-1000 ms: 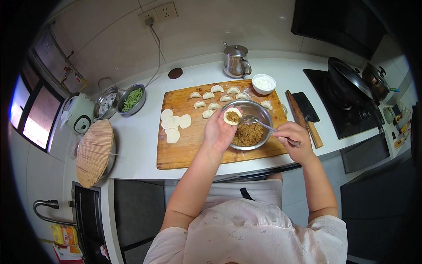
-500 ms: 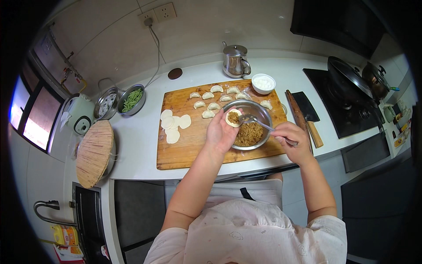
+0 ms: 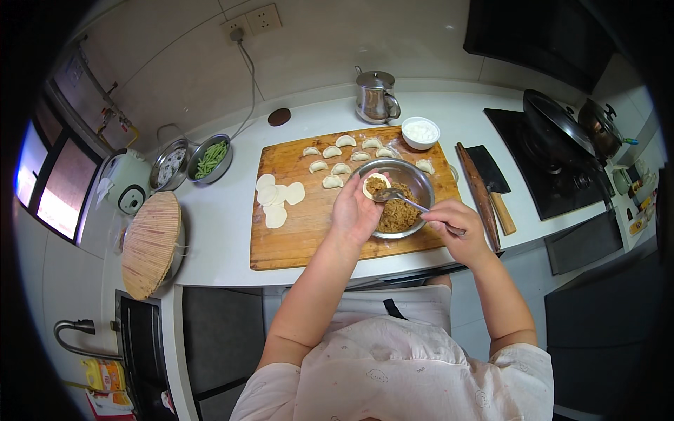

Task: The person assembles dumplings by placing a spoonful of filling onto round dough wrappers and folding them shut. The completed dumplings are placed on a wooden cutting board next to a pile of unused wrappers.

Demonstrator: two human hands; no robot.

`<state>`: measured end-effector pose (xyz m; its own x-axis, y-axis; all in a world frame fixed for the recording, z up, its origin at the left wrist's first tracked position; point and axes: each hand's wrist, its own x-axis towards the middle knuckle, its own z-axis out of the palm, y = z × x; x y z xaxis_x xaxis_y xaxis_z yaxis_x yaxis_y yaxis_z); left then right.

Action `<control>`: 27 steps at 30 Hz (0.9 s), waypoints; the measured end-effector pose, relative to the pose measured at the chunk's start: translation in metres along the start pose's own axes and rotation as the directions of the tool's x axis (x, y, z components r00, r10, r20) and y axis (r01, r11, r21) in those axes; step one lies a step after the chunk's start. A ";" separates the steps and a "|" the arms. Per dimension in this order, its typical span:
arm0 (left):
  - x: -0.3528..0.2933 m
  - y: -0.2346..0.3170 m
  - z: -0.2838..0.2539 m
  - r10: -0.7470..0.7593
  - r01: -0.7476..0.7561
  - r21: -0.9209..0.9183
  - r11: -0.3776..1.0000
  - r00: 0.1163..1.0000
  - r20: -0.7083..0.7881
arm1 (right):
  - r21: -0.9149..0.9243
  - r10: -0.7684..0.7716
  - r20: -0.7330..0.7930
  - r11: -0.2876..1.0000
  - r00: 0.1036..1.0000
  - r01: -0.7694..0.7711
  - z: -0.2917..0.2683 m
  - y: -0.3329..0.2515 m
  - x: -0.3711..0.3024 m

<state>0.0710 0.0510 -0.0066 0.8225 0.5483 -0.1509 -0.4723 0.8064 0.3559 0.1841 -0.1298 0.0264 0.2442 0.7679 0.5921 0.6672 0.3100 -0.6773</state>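
Cupped palm up, my left hand point(image 3: 356, 212) holds a round dumpling wrapper point(image 3: 375, 184) with brown filling heaped on it. My right hand point(image 3: 457, 228) grips a metal spoon point(image 3: 414, 205), whose bowl touches the filling on the wrapper. Beneath both, a steel bowl point(image 3: 422, 184) of brown minced filling point(image 3: 401, 212) stands on the wooden board point(image 3: 302, 235). Several folded dumplings point(image 3: 340, 169) lie in loose rows behind it. Flat wrappers point(image 3: 276, 216) overlap at the board's left side.
A white bowl of flour point(image 3: 421, 132) touches the board's far right corner. Right of the board lie a rolling pin point(image 3: 479, 193) and a cleaver point(image 3: 489, 170), near a black stove point(image 3: 540, 172). A steel pitcher point(image 3: 377, 98) stands behind. Bowls, one holding green beans point(image 3: 212, 160), sit left.
My right hand has shifted slightly left and down with the spoon, whose bowl now presses at the filling's lower edge. The left hand and wrapper moved slightly right.
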 end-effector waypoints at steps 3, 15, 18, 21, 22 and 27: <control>0.000 0.000 0.000 0.010 -0.010 0.007 1.000 1.000 0.002 | 0.007 0.000 0.017 1.000 1.000 0.000 -0.001 -0.002 0.000; 0.001 0.001 0.000 0.026 -0.027 -0.014 1.000 1.000 -0.012 | 0.020 -0.003 0.007 1.000 1.000 0.003 -0.002 -0.004 0.002; 0.001 0.002 -0.001 0.052 -0.052 -0.007 0.999 0.998 -0.027 | 0.015 0.003 0.017 1.000 1.000 -0.003 -0.004 -0.005 0.001; -0.003 0.006 0.002 0.066 -0.068 -0.021 0.997 0.996 -0.067 | 0.013 0.011 -0.004 1.000 1.000 -0.011 -0.011 -0.004 -0.002; -0.002 0.007 0.000 0.067 -0.069 -0.025 0.997 0.996 -0.060 | 0.015 0.016 -0.014 1.000 1.000 -0.016 -0.013 -0.004 -0.002; -0.004 0.006 0.002 0.046 -0.047 -0.046 0.998 0.999 -0.022 | 0.030 0.019 -0.025 0.999 1.000 -0.018 -0.012 -0.006 0.000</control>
<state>0.0655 0.0537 -0.0021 0.7927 0.5896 -0.1549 -0.5244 0.7892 0.3197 0.1886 -0.1382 0.0353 0.2742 0.7597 0.5896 0.6410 0.3126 -0.7010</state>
